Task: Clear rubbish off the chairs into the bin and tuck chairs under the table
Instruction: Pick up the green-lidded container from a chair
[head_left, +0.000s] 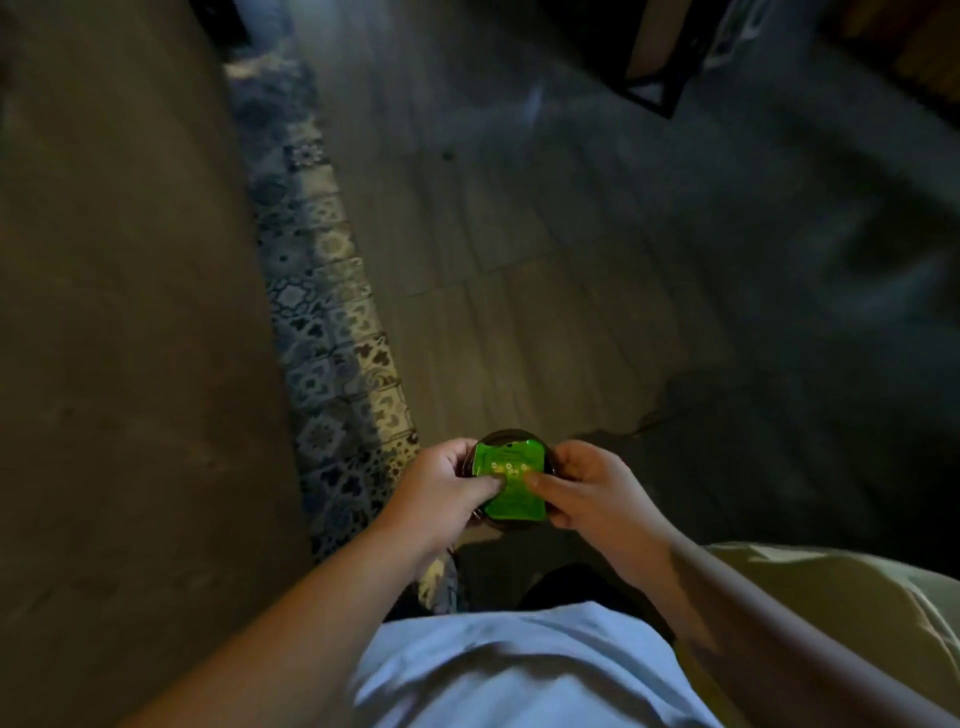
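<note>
A bright green wrapper (511, 480) lies on top of a dark round container (511, 435), and I hold both in front of my waist. My left hand (441, 486) grips the left side with its thumb pressed on the wrapper. My right hand (587, 486) grips the right side, thumb also on the wrapper. Most of the container is hidden under the wrapper and my fingers. No bin or chair seat is clearly in view.
A large brown table surface (119, 312) fills the left side. A patterned blue and cream rug (332, 322) runs along its edge. Grey wood floor (545, 234) spreads ahead. Dark furniture legs (649, 88) stand at the top right. A beige cushion (857, 623) sits at lower right.
</note>
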